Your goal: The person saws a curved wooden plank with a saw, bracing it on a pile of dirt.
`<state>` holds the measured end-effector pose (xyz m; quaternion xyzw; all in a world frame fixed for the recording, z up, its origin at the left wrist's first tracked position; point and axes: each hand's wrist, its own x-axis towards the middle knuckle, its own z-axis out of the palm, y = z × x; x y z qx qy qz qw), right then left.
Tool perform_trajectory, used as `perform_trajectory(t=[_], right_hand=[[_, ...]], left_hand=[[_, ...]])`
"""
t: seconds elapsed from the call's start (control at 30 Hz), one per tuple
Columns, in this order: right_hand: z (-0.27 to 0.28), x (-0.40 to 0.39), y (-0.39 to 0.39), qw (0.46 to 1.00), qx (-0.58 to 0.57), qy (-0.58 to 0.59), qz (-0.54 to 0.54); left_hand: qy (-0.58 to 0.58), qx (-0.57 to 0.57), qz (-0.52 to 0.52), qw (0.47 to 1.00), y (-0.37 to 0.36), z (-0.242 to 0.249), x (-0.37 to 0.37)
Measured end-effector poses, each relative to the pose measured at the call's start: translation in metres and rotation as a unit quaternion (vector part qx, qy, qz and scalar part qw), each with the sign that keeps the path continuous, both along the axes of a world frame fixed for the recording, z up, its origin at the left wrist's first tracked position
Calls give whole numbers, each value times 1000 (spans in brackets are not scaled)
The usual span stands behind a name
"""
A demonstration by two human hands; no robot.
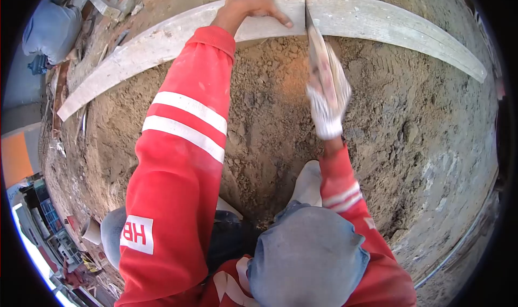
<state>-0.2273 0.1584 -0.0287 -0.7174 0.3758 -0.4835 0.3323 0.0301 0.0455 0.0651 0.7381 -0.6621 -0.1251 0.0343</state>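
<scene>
A long pale wooden plank [377, 20] crosses the top of the view, bowed by the wide lens. My bare left hand [252, 3] grips it left of the middle, its fingers at the far edge and its thumb stretched along the top face. In my right hand [327, 103], which wears a white glove blurred by motion, is the handle of a handsaw [314, 36]. The saw's blade stands edge-on across the plank, just right of my left thumb. Whether the blade has cut into the wood cannot be made out.
Rough brown soil [270, 102] lies under the plank and around my boots [308, 183]. My bent knee [307, 258] is close below. At the upper left are a stuffed blue-grey bag [53, 29] and wood scraps [105, 8]. Assorted clutter [56, 231] stands at the lower left.
</scene>
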Motion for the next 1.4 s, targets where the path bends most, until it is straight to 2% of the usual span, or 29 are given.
perform_trajectory(t=[0.03, 0.07, 0.1, 0.13, 0.17, 0.2, 0.27, 0.33, 0.4, 0.43, 0.47, 0.5, 0.53, 0.6, 0.63, 0.67, 0.73, 0.8, 0.87, 0.93, 0.97, 1.0, 1.03, 1.07, 1.1, 1.17, 1.23, 1.3, 1.4], right_hand=[[2, -21, 22, 985, -138, 106, -15], [-9, -58, 61, 974, 61, 220, 16], [-18, -82, 93, 963, 87, 254, 13], [5, -96, 113, 972, 109, 199, 60], [10, -107, 125, 974, 78, 207, 48], [24, -100, 122, 935, 138, 319, 67], [20, -77, 95, 977, 145, 135, 75], [11, -18, 31, 987, -76, 139, 18], [-22, 30, -33, 980, -185, 58, -37], [-24, 32, -37, 979, -191, 46, -43], [-24, 32, -44, 981, -190, 26, -37], [-23, 33, -53, 980, -195, 9, -28], [-28, 31, -51, 979, 92, -181, 23], [-30, 21, -54, 989, -140, 30, -23], [-25, 28, -50, 995, -15, -95, -8], [-22, 36, -44, 970, 119, -212, 20], [10, 31, -40, 994, 67, -81, 30], [-5, 13, -34, 992, 92, -83, 34], [11, -8, 24, 1000, 13, -14, 19], [20, -42, 81, 997, -6, 78, -7], [91, -28, 95, 958, 271, 73, -56], [115, -32, 102, 957, 278, 72, -51], [125, -32, 106, 837, 534, 64, -99], [80, -61, 110, 930, 363, 64, -19], [53, -74, 105, 982, 169, 56, 60], [73, -23, 64, 994, -26, 75, 80], [33, 0, 4, 995, -53, 70, 42], [-22, 8, -57, 979, -152, 135, -6], [-34, 12, -52, 979, -187, 79, 8]], left_hand=[[-4, 26, -3, 1000, 1, 9, 1], [2, 31, 6, 1000, 1, 10, 2], [9, 40, 5, 999, -1, 10, 3], [15, 49, 6, 999, -3, 7, 3], [15, 53, 14, 998, -2, 1, 0], [27, 54, 21, 998, -1, -2, -3], [21, 40, 33, 998, -4, 2, 3], [-4, 40, 46, 998, -7, -14, 3], [-18, 30, 40, 999, -5, -2, 0], [5, 65, 35, 997, -7, -4, 3], [27, 98, 28, 994, -9, -5, 6], [20, 28, 27, 999, -4, -9, 5], [36, -23, 18, 999, -10, -32, 12], [38, 1, 10, 999, -6, -21, 7], [26, 18, 14, 999, -11, -25, 9], [18, 20, 8, 1000, -3, -10, 5], [36, 34, 5, 999, -8, -15, 9], [55, 48, 5, 997, -10, -13, 10], [60, 59, 7, 996, -12, -9, 11], [55, 45, 26, 997, -8, -7, 9], [54, 30, 30, 998, -8, -8, 7], [52, 37, 35, 997, -7, -10, 6], [71, 45, 42, 996, -8, -12, 6], [86, 48, 48, 994, -10, -8, 7], [95, 38, 48, 994, -12, -11, 9], [85, 42, 61, 994, -10, -6, 9], [90, 51, 81, 991, -5, 3, 3], [80, 19, 66, 994, 7, 1, -3], [60, -34, 44, 997, 22, -3, -11]])
